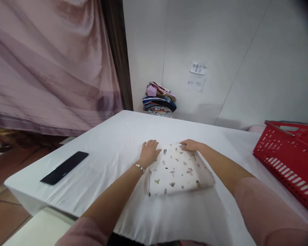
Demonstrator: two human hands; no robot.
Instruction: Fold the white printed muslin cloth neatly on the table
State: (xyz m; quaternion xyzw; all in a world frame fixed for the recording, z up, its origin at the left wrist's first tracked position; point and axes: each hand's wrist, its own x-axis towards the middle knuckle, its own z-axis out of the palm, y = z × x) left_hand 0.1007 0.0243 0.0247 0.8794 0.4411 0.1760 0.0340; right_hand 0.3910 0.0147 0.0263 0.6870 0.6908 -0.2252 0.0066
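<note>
A folded white cloth (pixel 178 171) printed with small plants, birds and palm trees lies on the white-covered table in front of me. My left hand (pixel 149 153) rests on its far left corner, fingers stretched out and slightly apart, with a bracelet on the wrist. At the far right edge, my right hand (pixel 190 145) has its fingers bent and pinched on the cloth's border. The near edge of the cloth is loose, and its right side slopes a little.
A black phone-like slab (pixel 64 168) lies on the table (pixel 105 143) at left. To the right stands a red plastic basket (pixel 292 160). Stacked folded fabrics (pixel 159 99) rise behind the far edge, before a wall with handwritten paper notes (pixel 198 68). A pink curtain (pixel 53 68) hangs at left.
</note>
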